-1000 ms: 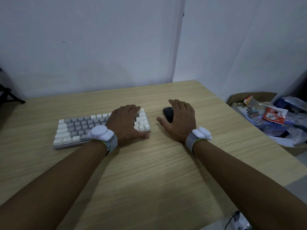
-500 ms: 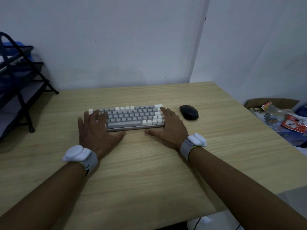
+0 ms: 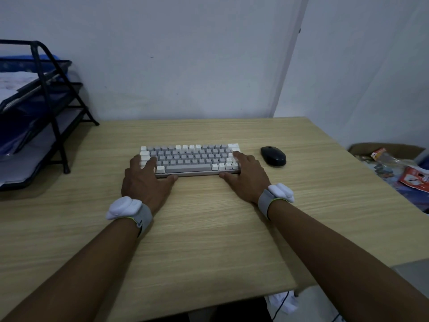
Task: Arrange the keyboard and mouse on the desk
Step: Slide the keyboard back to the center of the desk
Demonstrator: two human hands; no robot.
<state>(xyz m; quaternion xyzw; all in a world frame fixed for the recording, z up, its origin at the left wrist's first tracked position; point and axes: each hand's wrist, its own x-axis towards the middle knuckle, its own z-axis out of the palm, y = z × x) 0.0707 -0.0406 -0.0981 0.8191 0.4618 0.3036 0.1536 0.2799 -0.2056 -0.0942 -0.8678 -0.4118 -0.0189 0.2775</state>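
Note:
A small white and grey keyboard (image 3: 190, 159) lies flat near the middle of the wooden desk (image 3: 209, 228), parallel to the front edge. My left hand (image 3: 146, 182) holds its left end, fingers on the keys and thumb under the front rim. My right hand (image 3: 248, 175) holds the right end the same way. A black mouse (image 3: 273, 155) rests on the desk just right of the keyboard, a short gap from my right hand. Both wrists carry grey bands with white pods.
A black tiered tray rack (image 3: 46, 108) with papers stands at the desk's left side. Off the right edge sits an open cardboard box (image 3: 390, 159) full of packets. White walls close the back and right. A cable hangs below the front edge.
My right hand left the mouse and went to the keyboard's right end; my left hand shifted to the left end. The keyboard now sits squarer and closer to the mouse. The view turned left.

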